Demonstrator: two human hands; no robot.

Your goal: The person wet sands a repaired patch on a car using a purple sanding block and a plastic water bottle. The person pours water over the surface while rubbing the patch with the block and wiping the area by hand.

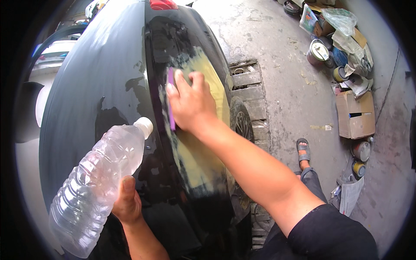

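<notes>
My right hand (194, 100) is closed over a flat purple sanding block (171, 102) and presses it on the dark car's rear side panel. Under and around that hand lies a patch of pale yellow body filler (197, 167) with smeared edges. On the left, my left hand (128, 200) grips a clear plastic bottle (93, 177), its thumb showing and its other fingers hidden behind it. The bottle leans up to the right, its white cap (144, 127) near the panel's crease. Wet streaks and drops mark the dark bodywork (108, 56) beside it.
A red tail light (163, 4) sits at the car's far end. The wheel (241, 121) is right of the filler, beside a slatted floor drain (251, 93). Along the right wall stand a cardboard box (356, 115), paint cans (318, 51) and crumpled paper. My sandalled foot (303, 151) rests on concrete.
</notes>
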